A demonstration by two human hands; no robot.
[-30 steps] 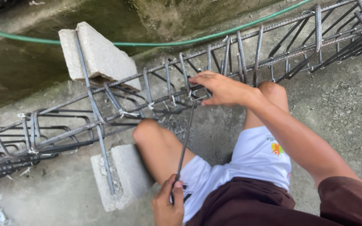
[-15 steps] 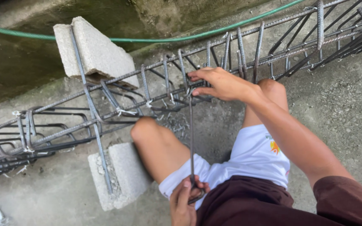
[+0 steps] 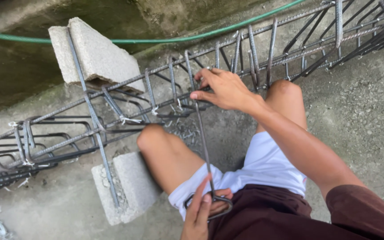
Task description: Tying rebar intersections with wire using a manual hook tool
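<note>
Right hand pinches tie hook tip at rebar cage (far side); left hand grips looped handle near lap.

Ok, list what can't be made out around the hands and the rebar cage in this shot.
- Head view: the left hand is cut off by the bottom edge; its wrist is out of frame.
- Tool tip: the rod tool ends under the right hand, so its fingers hide what it hooks.
- Tie wire at that joint: too thin to tell.
- Rebar cage: both ends run past the picture's edges.
- Lower concrete block: its base is hidden by the knee.
</note>
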